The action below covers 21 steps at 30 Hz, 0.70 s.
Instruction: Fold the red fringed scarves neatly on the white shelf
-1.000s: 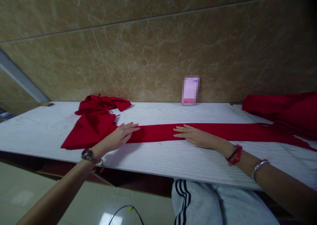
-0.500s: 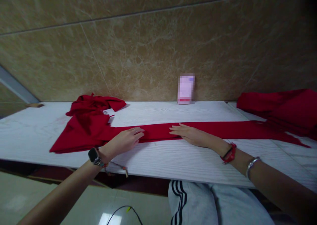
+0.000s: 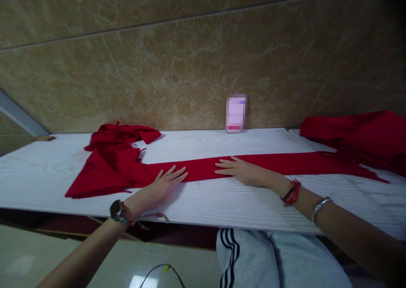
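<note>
A long red cloth strip [image 3: 285,163] lies stretched across the white wood-grain table [image 3: 222,199]. At its left end the cloth widens into a folded, bunched mass [image 3: 108,161]. My left hand [image 3: 160,187] rests flat with fingers spread, its fingertips on the strip's near edge; a watch is on that wrist. My right hand [image 3: 244,172] lies flat and open on top of the strip near the middle, with a red band and a silver bangle on the arm. Neither hand grips anything.
Another heap of red cloth [image 3: 358,135] sits at the far right of the table. A small pink box [image 3: 236,113] stands against the brown marble wall. Grey striped trousers [image 3: 272,258] show below the table edge, and a cable [image 3: 161,271] lies on the tiled floor.
My left hand slid toward me, from on top of the strip to its near edge, and spread its fingers. My right hand stayed flat on the strip. The view shifted slightly.
</note>
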Each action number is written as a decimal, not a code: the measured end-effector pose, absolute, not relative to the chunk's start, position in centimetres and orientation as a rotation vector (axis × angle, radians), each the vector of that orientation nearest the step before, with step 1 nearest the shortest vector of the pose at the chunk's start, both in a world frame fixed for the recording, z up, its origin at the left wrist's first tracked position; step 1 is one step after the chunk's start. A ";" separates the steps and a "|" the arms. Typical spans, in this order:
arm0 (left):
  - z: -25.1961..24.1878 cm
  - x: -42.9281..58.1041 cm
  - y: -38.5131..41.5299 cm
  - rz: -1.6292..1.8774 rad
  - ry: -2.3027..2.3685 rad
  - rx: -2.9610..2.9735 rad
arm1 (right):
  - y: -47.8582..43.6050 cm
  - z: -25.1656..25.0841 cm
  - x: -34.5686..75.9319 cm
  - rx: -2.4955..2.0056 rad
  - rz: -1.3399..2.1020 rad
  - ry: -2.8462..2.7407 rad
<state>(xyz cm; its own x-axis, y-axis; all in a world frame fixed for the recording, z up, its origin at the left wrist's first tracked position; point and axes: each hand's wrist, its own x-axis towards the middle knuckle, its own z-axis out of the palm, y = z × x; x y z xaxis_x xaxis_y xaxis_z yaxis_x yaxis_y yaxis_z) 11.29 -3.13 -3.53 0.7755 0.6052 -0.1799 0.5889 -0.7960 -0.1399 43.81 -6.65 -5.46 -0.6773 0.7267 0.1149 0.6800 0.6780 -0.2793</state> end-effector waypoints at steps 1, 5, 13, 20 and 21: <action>-3.3 11.2 -3.1 0.322 -0.980 -2.929 | -6.7 -5.4 43.8 -1.147 0.328 -2.674; -2.8 11.7 -2.5 0.232 -1.058 -3.002 | -7.0 -5.0 43.5 -1.168 0.376 -2.661; -3.6 16.8 -0.7 0.041 -0.849 -3.051 | -7.3 -4.8 43.3 -1.215 0.328 -2.687; -4.2 15.2 0.5 0.100 -0.702 -3.083 | -7.9 -4.8 45.5 -1.307 0.338 -2.662; -3.9 15.2 0.5 0.132 -0.710 -3.087 | -8.0 -4.8 45.6 -1.324 0.341 -2.645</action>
<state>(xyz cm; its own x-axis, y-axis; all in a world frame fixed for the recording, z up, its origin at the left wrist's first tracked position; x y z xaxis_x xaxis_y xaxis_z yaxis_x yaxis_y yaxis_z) 15.16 0.51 -3.93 0.8963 0.4346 -0.0877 0.4370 -0.8994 0.0088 45.60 -7.95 -4.79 -0.5935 0.8037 0.0438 0.7662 0.5808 -0.2750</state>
